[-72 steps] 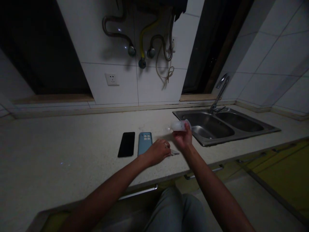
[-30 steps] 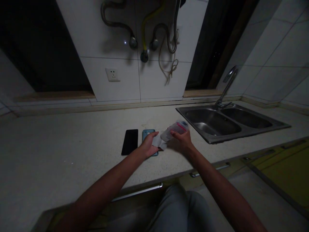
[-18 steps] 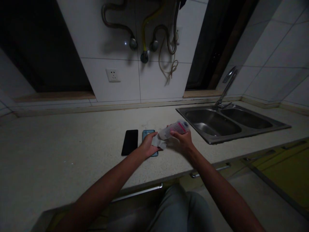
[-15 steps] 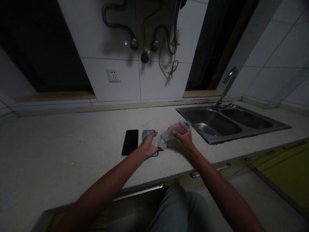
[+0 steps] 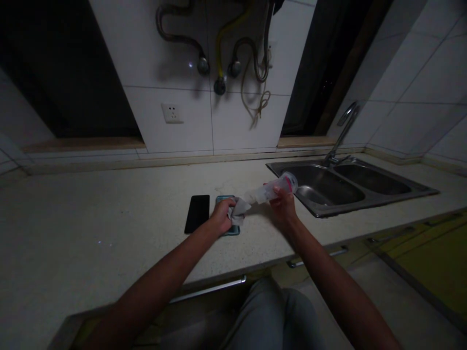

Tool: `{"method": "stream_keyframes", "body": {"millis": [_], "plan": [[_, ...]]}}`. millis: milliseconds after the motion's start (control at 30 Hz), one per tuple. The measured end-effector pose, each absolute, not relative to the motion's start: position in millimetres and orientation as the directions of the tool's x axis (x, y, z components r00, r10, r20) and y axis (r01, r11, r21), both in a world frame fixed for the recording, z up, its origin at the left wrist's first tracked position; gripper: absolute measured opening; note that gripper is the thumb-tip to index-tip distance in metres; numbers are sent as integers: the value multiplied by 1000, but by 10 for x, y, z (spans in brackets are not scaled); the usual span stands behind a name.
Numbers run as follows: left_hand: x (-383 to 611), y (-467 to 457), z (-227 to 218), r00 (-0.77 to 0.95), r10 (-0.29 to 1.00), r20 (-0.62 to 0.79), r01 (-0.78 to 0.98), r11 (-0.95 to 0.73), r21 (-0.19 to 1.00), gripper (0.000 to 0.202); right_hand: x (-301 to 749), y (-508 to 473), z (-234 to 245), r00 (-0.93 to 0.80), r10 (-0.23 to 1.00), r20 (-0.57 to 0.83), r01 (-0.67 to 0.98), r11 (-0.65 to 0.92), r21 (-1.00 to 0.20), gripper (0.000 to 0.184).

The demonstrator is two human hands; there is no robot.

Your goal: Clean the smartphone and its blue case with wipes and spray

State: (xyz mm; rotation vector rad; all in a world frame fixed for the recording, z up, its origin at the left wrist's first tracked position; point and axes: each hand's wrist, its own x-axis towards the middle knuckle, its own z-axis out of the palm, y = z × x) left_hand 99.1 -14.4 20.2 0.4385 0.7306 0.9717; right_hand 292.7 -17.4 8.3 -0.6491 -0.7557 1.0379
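My left hand (image 5: 222, 217) is closed on a crumpled white tissue (image 5: 239, 212), above the teal phone case (image 5: 233, 232), which the hand and tissue partly cover. My right hand (image 5: 283, 204) grips a translucent plastic container (image 5: 270, 190) with a pink band near its rounded far end. The container is tilted, its narrower end toward the tissue; whether the two touch I cannot tell. Just left of the case a black phone (image 5: 197, 214) lies flat on the counter.
A double steel sink (image 5: 317, 212) with a faucet (image 5: 341, 133) is set into the pale counter (image 5: 146, 209) at right. Hoses (image 5: 219, 53) and an outlet (image 5: 171, 113) are on the tiled wall. Drawer handles (image 5: 209, 289) line the counter's front.
My right hand has moved the container slightly up and right, away from my left hand. The tissue in my left hand is now more bunched up. Phone and case have stayed put.
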Motion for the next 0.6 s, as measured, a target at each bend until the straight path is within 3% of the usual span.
{"method": "stream_keyframes", "body": {"millis": [133,333,467,600], "plan": [[926,-116,234,409,828,-383,-503,555,663,8,3021,-178,99,277,946,167,-655,313,-688,33],[923,-93,231,319,838,-442,-361,539,761,26,3029,-198,119,229,964,134,-752,263,-604,34],[947,-99,268,375,818,-437,-288,551,783,37,3002,-180,88,229,966,119,-712,250,-656,37],[940,-95,296,461,788,-408,-246,555,794,43,2984,-125,43,295,944,150,-564,298,-770,37]]}}
